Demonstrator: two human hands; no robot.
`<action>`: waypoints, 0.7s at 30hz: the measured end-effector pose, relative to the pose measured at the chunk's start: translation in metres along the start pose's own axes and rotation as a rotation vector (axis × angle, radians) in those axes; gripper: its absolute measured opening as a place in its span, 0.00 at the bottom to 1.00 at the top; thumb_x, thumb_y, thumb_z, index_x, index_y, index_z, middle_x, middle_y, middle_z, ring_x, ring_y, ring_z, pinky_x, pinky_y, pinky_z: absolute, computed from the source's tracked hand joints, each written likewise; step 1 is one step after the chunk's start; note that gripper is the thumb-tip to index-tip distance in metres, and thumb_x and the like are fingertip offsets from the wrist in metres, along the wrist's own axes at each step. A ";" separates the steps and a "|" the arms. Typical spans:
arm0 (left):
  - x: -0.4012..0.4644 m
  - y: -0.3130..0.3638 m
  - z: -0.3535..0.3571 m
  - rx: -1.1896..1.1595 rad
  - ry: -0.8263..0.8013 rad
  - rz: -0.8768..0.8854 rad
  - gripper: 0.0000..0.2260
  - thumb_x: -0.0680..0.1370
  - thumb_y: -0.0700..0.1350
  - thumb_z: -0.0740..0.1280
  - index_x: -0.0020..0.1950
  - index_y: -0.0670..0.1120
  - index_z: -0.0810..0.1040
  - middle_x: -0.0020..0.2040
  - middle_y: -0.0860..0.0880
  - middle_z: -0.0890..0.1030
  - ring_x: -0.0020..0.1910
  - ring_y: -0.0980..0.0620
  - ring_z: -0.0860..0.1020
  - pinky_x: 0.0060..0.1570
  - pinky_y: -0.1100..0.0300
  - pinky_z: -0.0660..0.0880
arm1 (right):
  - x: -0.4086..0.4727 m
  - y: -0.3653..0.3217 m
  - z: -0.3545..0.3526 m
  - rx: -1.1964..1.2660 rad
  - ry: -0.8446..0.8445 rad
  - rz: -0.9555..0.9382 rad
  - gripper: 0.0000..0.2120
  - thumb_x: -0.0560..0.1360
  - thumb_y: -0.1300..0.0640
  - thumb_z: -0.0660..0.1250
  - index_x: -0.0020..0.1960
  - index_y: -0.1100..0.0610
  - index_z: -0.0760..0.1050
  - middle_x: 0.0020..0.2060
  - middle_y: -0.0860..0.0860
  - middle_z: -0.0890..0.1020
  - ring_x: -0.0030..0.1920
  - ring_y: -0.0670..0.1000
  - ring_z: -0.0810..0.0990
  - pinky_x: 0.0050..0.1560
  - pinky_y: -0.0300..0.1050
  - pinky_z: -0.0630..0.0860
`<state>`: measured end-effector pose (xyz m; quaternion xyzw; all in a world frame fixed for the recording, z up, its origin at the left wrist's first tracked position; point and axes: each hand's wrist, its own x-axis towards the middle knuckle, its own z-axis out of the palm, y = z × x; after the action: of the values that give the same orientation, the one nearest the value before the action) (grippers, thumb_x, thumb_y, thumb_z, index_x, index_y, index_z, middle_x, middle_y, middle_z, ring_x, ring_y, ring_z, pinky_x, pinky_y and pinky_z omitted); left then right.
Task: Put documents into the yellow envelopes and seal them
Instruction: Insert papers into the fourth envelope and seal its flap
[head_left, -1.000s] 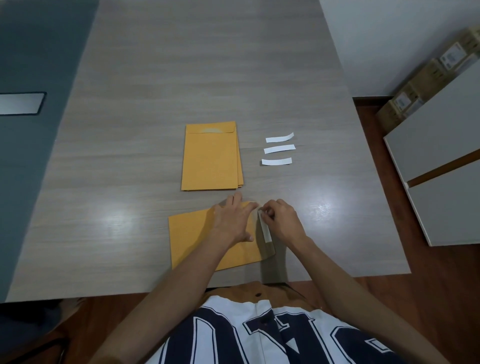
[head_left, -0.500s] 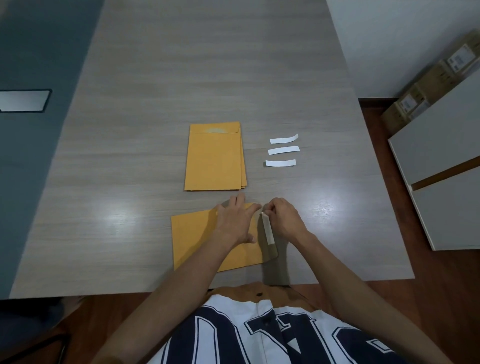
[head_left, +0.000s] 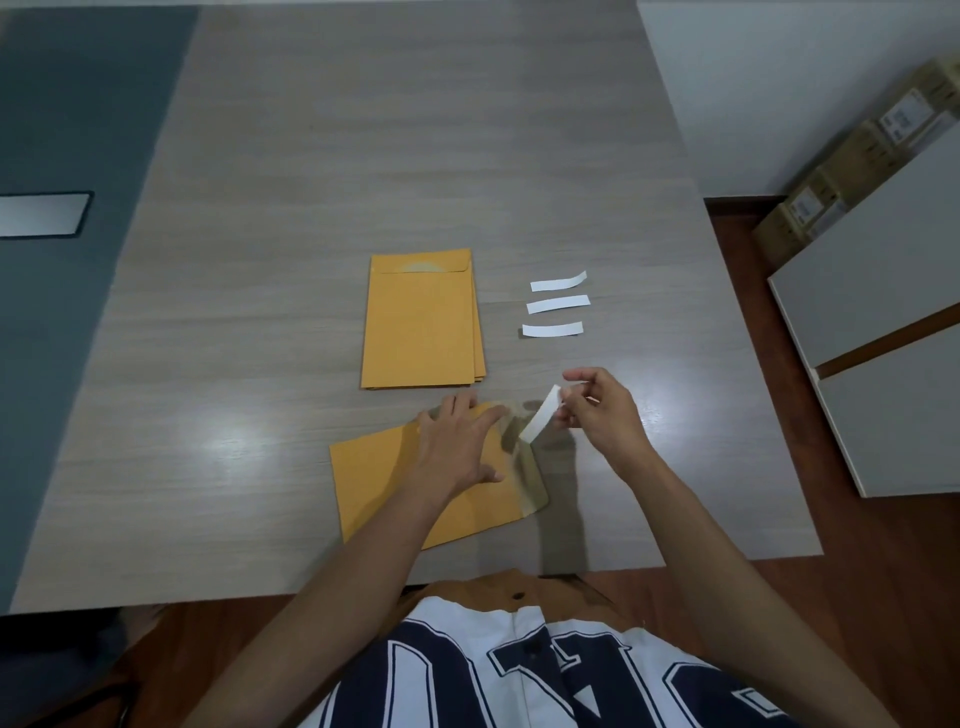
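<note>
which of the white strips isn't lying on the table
The strip pinched in the right hand, lifted above the near envelope. The other three lie flat beside the envelope stack.

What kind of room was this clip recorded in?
Probably an office or storeroom: a large wood-grain table, white cabinets and labelled cardboard boxes stacked along the wall.

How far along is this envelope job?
Three peeled strips lie beside a stack of envelopes, which suggests three are done, though their seals can't be checked. In hand: the left hand presses a fourth envelope flat while the right hand pulls its strip away. Left: folding that flap shut.
</note>
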<state>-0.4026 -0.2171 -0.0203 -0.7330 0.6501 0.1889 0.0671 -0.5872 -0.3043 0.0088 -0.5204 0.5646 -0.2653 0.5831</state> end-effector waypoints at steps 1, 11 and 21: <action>0.000 -0.002 0.000 -0.016 0.013 -0.007 0.39 0.66 0.65 0.73 0.73 0.61 0.61 0.70 0.49 0.62 0.69 0.47 0.61 0.60 0.45 0.67 | 0.003 -0.003 -0.002 0.049 0.003 0.019 0.08 0.78 0.65 0.65 0.56 0.60 0.76 0.39 0.54 0.77 0.37 0.51 0.81 0.40 0.43 0.81; 0.010 -0.011 -0.001 -0.089 0.080 -0.021 0.36 0.66 0.64 0.74 0.71 0.57 0.68 0.66 0.48 0.65 0.64 0.48 0.65 0.60 0.53 0.66 | 0.057 -0.038 0.007 0.247 0.051 0.162 0.05 0.76 0.71 0.64 0.47 0.63 0.75 0.37 0.56 0.76 0.30 0.51 0.78 0.42 0.49 0.82; 0.021 -0.014 0.000 -0.125 0.106 -0.037 0.36 0.62 0.66 0.74 0.68 0.57 0.72 0.64 0.51 0.67 0.63 0.50 0.66 0.58 0.54 0.64 | 0.165 -0.082 -0.001 0.064 0.135 0.134 0.07 0.73 0.69 0.68 0.42 0.59 0.76 0.38 0.56 0.78 0.28 0.50 0.76 0.34 0.45 0.80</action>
<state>-0.3872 -0.2345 -0.0295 -0.7564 0.6261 0.1889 -0.0098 -0.5288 -0.4787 0.0204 -0.4436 0.6275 -0.2783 0.5763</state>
